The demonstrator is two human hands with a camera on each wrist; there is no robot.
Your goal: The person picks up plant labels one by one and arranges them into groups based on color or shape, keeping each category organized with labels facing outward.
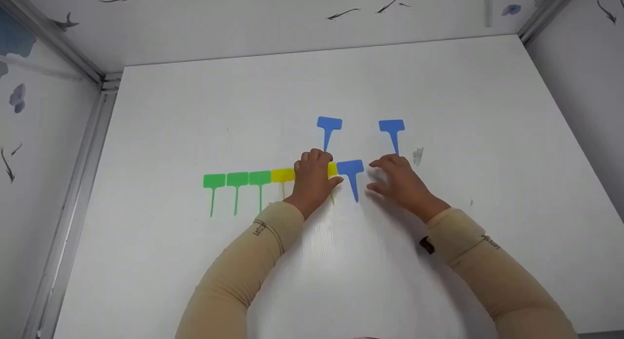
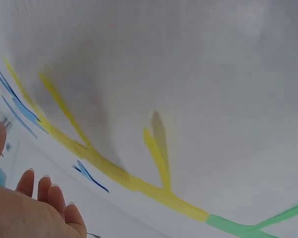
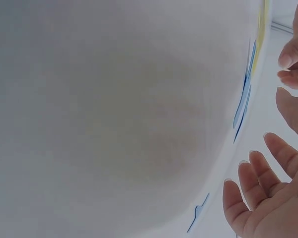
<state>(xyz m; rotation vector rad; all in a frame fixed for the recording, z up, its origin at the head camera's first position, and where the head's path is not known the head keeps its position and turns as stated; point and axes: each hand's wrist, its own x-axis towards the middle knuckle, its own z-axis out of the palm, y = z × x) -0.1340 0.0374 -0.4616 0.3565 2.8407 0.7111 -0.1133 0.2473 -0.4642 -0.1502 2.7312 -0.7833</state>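
Observation:
T-shaped plastic plant labels form a row on the white table: green labels [image 1: 238, 178] at the left, yellow labels [image 1: 282, 175] in the middle, and a blue label [image 1: 350, 168] at the right end. My left hand [image 1: 313, 178] is over the yellow part of the row, hiding some of it, with its fingers relaxed. To the right of the blue label is my right hand [image 1: 402, 183], its thumb and fingers apart and nothing between them. In the right wrist view, that hand's fingers [image 3: 256, 176] are loosely bent.
Beyond the hands lie two more blue labels, one at the upper middle [image 1: 330, 123] and one farther right [image 1: 392, 126]. A grey smudge [image 1: 418, 155] marks the white table [image 1: 219, 109]. Patterned white walls [image 1: 243, 22] enclose the table's back and sides.

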